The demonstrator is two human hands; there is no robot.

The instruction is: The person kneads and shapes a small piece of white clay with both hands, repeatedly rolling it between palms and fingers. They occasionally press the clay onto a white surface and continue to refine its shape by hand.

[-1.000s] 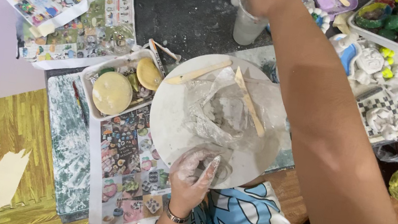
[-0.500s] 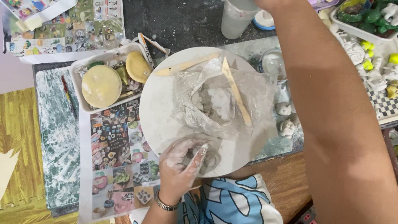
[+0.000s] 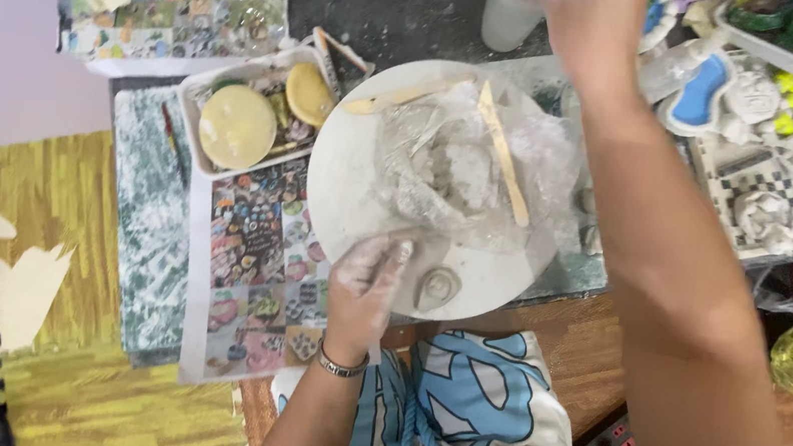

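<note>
My left hand (image 3: 364,285), smeared with clay and with a bracelet at the wrist, rests flat on the near edge of a round white board (image 3: 347,172). Just right of its fingers lies a small shaped clay piece (image 3: 437,287). A crumpled clear plastic bag with grey clay (image 3: 463,176) fills the board's middle, with two wooden modelling sticks (image 3: 506,156) on it. My right hand (image 3: 583,14) reaches far up past the board, beside a white cup (image 3: 504,19). Its fingers are cut off by the frame's top edge.
Left of the board sits a tray with two round yellow sponges (image 3: 237,123), printed paper sheets (image 3: 260,267) and a green mottled slab (image 3: 140,222). At right are a blue dish (image 3: 700,89) and a checkered tray of white figures (image 3: 792,201). A yellow foam mat (image 3: 65,213) lies at left.
My left hand has slid left off the small clay piece, which now shows beside it. My right arm stays stretched toward the cup; the view has shifted.
</note>
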